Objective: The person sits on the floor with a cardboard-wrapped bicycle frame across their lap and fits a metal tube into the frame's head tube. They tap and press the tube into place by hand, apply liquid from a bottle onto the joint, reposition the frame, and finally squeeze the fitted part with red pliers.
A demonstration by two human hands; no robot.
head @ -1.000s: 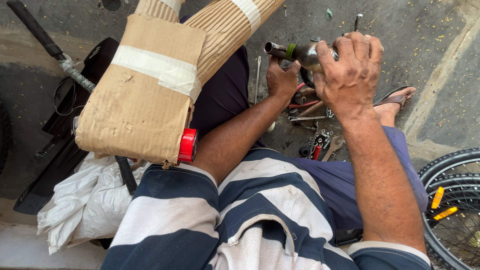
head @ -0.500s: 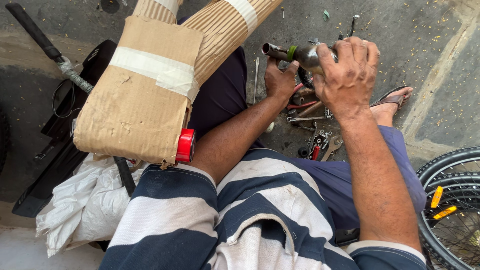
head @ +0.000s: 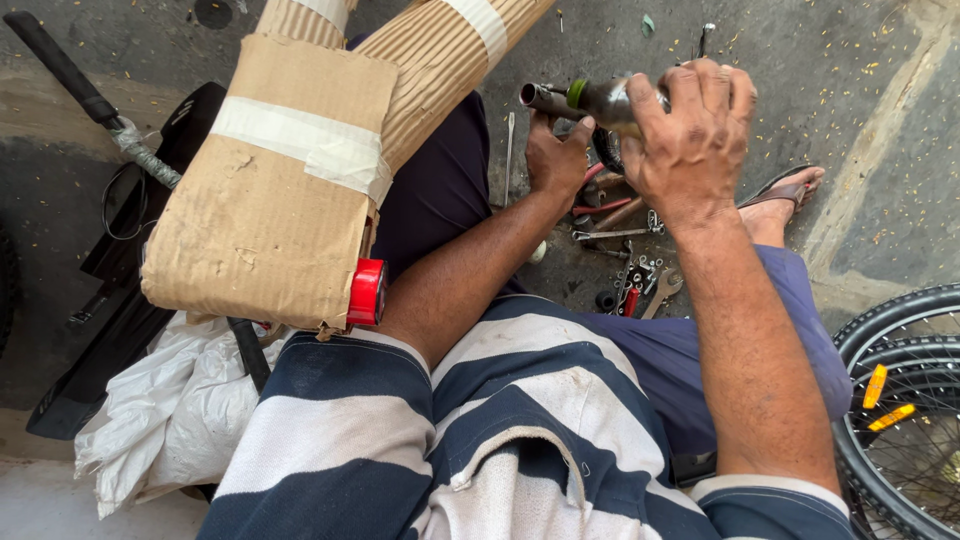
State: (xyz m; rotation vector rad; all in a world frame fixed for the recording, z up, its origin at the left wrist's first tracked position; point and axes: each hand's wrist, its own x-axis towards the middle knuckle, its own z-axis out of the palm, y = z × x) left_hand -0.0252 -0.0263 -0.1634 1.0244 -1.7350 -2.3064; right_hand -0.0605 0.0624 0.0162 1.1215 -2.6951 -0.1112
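Fingers of the right hand (head: 690, 130) clamp a dark metal tube (head: 590, 98), while the left hand (head: 555, 160) grips beneath its open end. Fitting seems underway; steady alignment comes next, with loose tools (head: 630, 260) lying below on the floor.

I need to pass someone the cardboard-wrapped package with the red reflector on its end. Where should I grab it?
Probably across the flat, wide middle of the cardboard package, near the pale tape band, coming from above. That broad face is open and lies tilted over the lap. Avoid the red reflector sticking out at the lower end. Both hands are busy: the right hand and left hand hold a dark metal tube.
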